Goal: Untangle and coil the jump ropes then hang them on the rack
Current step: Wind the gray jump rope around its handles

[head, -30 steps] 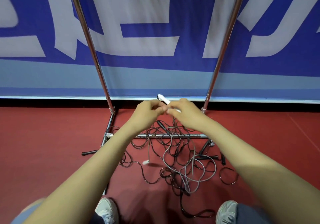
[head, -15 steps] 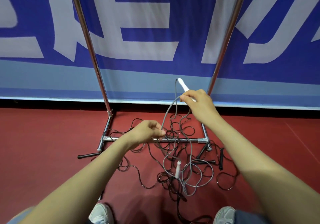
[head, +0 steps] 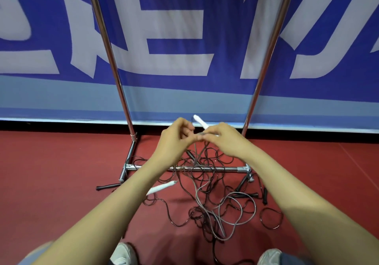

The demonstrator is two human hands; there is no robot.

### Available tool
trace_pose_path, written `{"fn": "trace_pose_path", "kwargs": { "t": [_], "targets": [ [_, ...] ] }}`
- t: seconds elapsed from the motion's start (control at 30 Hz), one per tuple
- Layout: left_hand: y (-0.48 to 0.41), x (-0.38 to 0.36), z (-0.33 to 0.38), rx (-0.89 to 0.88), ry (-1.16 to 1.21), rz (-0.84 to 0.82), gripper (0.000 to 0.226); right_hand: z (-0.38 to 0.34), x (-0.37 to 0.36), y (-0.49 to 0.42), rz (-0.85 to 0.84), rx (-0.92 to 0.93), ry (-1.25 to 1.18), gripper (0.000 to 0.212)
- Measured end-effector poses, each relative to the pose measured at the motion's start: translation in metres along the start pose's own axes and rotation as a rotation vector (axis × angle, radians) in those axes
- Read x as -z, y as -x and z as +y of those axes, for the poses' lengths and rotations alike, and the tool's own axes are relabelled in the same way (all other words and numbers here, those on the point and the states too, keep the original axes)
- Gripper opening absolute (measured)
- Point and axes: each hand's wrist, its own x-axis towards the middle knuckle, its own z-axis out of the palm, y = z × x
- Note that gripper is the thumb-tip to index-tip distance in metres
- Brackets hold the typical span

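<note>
**Both hands up on the grey rope, everything else in a heap on the floor**

So right now your left hand [head: 176,139] and right hand [head: 223,139] are touching at the fingertips, held up in front of the rack [head: 111,59]. Your right hand is wrapped round a white handle [head: 200,122], whose tip pokes up and to the left past your knuckles. Your left hand has its fingers curled in, pinching the cord right next to it.

From there the grey jump rope [head: 196,190] drops down into loose loops on the red floor [head: 61,182]. Its other white handle [head: 162,187] lies flat on the floor, partly tucked behind your left forearm.

The black jump ropes [head: 202,215] are one messy tangle, draped over and around the rack's bottom crossbar, with a few black handles lying at the edges. A blue banner [head: 174,38] hangs behind the rack. Your shoes [head: 123,253] peek in at the bottom edge.
</note>
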Motion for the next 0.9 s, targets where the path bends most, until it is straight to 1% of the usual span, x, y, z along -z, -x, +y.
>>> {"fn": "trace_pose_path", "kwargs": {
  "t": [0.03, 0.1, 0.13, 0.2, 0.27, 0.33, 0.37, 0.4, 0.43, 0.47, 0.5, 0.53, 0.57, 0.63, 0.73, 0.8, 0.87, 0.9],
  "targets": [
    [-0.002, 0.002, -0.005, 0.021, 0.01, -0.035, 0.02, -0.002, 0.002, -0.001, 0.033, 0.01, -0.114, 0.016],
    [-0.004, 0.005, -0.025, 0.049, -0.149, -0.171, 0.018, -0.008, 0.01, 0.0, 0.066, 0.014, -0.379, 0.02],
    [-0.003, 0.006, -0.037, 0.071, -0.241, -0.251, 0.018, -0.009, 0.013, 0.0, 0.073, 0.008, -0.472, 0.021],
    [-0.001, 0.005, -0.06, 0.129, -0.351, -0.371, 0.014, -0.008, 0.019, 0.0, 0.095, -0.016, -0.554, 0.02],
    [0.0, 0.003, -0.075, 0.172, -0.373, -0.381, 0.014, -0.003, 0.021, -0.001, 0.125, -0.039, -0.556, 0.02],
    [-0.002, 0.001, -0.08, 0.211, -0.344, -0.321, 0.013, 0.003, 0.023, -0.004, 0.179, -0.073, -0.59, 0.019],
    [-0.004, 0.0, -0.079, 0.234, -0.29, -0.268, 0.014, 0.005, 0.025, -0.006, 0.215, -0.091, -0.577, 0.017],
    [-0.006, 0.0, -0.077, 0.265, -0.207, -0.201, 0.014, 0.007, 0.028, -0.007, 0.254, -0.107, -0.482, 0.012],
    [-0.008, 0.0, -0.074, 0.292, -0.102, -0.124, 0.014, 0.008, 0.03, -0.007, 0.275, -0.139, -0.301, 0.013],
    [-0.009, -0.001, -0.068, 0.304, -0.021, -0.059, 0.013, 0.011, 0.032, -0.006, 0.258, -0.189, -0.085, 0.034],
    [-0.011, -0.001, -0.063, 0.287, -0.003, -0.011, 0.01, 0.014, 0.034, -0.004, 0.204, -0.248, 0.085, 0.058],
    [-0.011, -0.002, -0.056, 0.249, -0.065, 0.008, 0.005, 0.017, 0.034, -0.001, 0.137, -0.282, 0.185, 0.075],
    [-0.012, -0.003, -0.049, 0.207, -0.133, 0.0, 0.002, 0.017, 0.033, 0.003, 0.086, -0.283, 0.23, 0.082],
    [-0.011, -0.007, -0.036, 0.128, -0.2, -0.043, 0.009, 0.018, 0.027, 0.004, 0.003, -0.224, 0.25, 0.075],
    [-0.009, -0.011, -0.022, 0.035, -0.278, -0.105, 0.012, 0.017, 0.012, 0.001, -0.076, -0.133, 0.272, 0.062],
    [-0.008, -0.011, -0.016, -0.024, -0.339, -0.123, 0.013, 0.015, 0.002, -0.002, -0.083, -0.065, 0.272, 0.043],
    [-0.006, -0.01, -0.013, -0.026, -0.293, -0.128, 0.014, 0.015, -0.003, -0.004, -0.057, -0.03, 0.281, 0.019],
    [-0.005, -0.01, -0.013, -0.014, -0.25, -0.123, 0.015, 0.015, -0.003, -0.006, -0.037, -0.019, 0.279, 0.015]
  ]
}}
